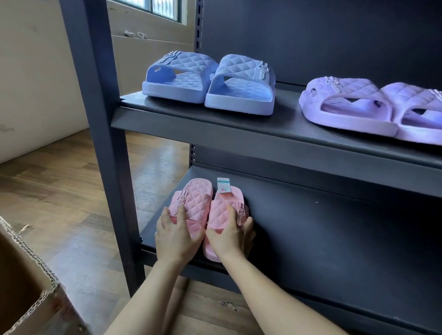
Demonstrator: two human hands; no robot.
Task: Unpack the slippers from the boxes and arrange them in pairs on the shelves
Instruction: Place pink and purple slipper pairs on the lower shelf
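At lower centre, the left hand point(176, 236) and right hand point(229, 240) each clasp one of the pink slippers point(195, 203), squaring the pair on the lower shelf point(333, 238); the next move likely calls for letting go and reaching into the box point(21, 293), lower left.

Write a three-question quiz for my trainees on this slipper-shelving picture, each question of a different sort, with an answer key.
1. True or false: the lilac quilted foam slippers lie on the lower shelf.
2. Which hand holds the pink quilted foam slipper bearing the white paper tag? A. left B. right C. neither
3. Complete: the upper dark metal shelf carries ___ pairs.
Key: 1 false, the lilac quilted foam slippers lie on the upper dark metal shelf; 2 B, the right hand; 3 two.
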